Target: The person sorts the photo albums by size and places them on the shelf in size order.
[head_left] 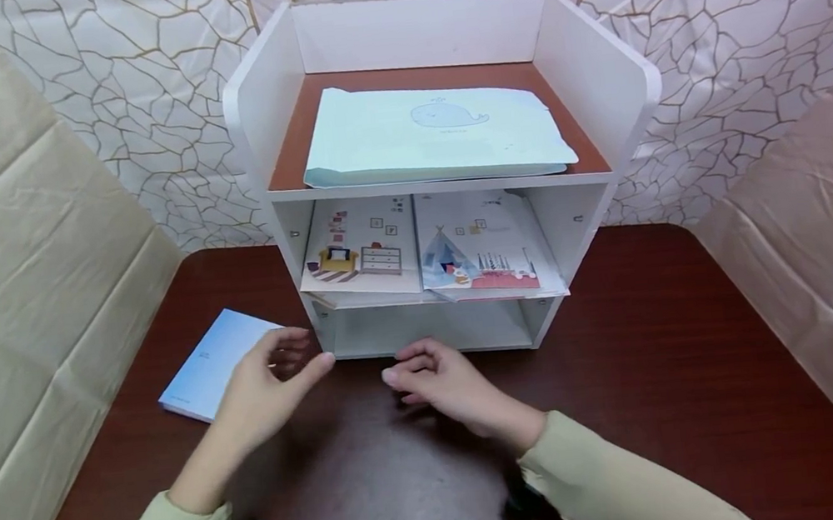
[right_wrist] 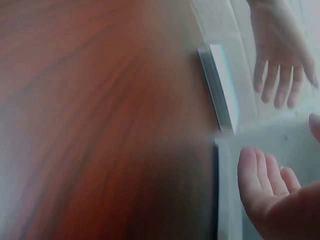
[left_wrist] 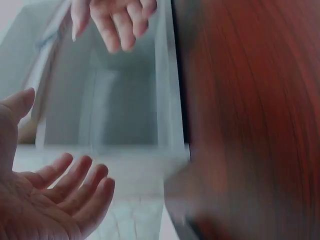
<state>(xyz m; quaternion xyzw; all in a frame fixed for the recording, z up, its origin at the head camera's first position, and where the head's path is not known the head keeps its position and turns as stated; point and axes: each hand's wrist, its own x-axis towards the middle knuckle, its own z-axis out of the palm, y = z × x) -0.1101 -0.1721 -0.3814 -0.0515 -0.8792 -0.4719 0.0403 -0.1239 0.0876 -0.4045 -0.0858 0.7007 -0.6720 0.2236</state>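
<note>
My left hand hovers over the near right part of a light-blue book, its fingers loosely bent and holding nothing. In front of the white shelf, my right hand hangs above the table, also with nothing in it. Both wrist views show relaxed fingers apart from any object. In the right wrist view the book lies beside the shelf's side. Bare inside, the bottom compartment faces the hands.
A pale package with a whale drawing lies on the shelf's top board. Two illustrated flat sheets or books fill the middle compartment and stick out over its front edge. The dark-red table is bounded by fabric-covered walls left and right.
</note>
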